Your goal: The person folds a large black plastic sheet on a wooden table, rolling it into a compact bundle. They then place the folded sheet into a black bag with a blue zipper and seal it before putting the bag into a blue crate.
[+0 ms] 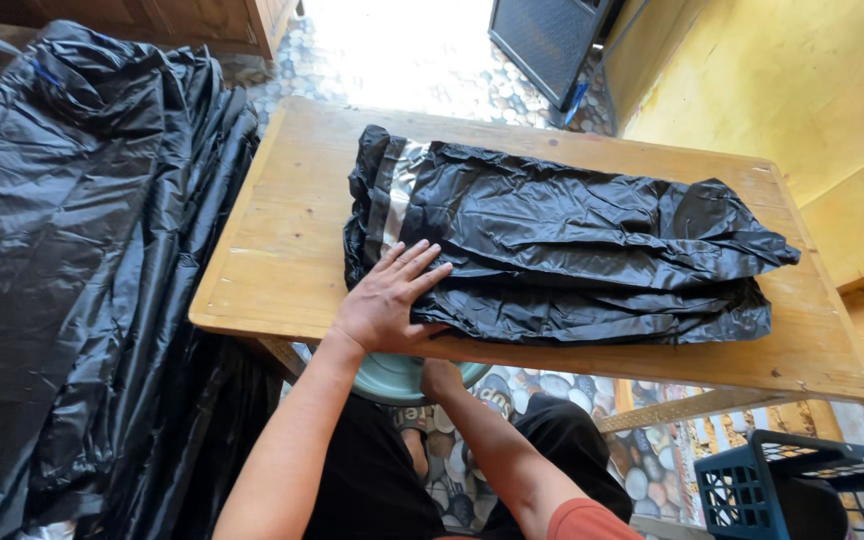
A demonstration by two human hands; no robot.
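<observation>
In the head view, a folded bundle of black plastic sheeting [562,245] is seen lying on a wooden tabletop [282,250]. Its long axis runs across the tabletop from left to right, with a pale silvery strip showing near its left end. The left hand [387,300] is laid flat on the bundle's near left corner, palm down, with the fingers [417,265] spread slightly apart and stretched out, pressing rather than gripping. From those fingers the bulk of the bundle lies to the right and farther away. The right hand [440,378] is seen below the near edge of the tabletop, mostly hidden by that edge, so whether its fingers are curled or apart cannot be told; it appears to be at or touching a pale green basin [392,380] under the tabletop. The left hand is therefore the nearer to the bundle and the only one touching it.

To the left of the tabletop, a large heap of more black plastic sheeting [72,250] is draped, reaching up level with the tabletop's left edge. At the lower right a dark blue plastic crate [752,485] is seen on the floor, well apart from the hands. A pebble-patterned floor [542,385] shows beneath the tabletop, and a yellow wall [802,90] stands to the right. Nothing lies on top of the bundle.
</observation>
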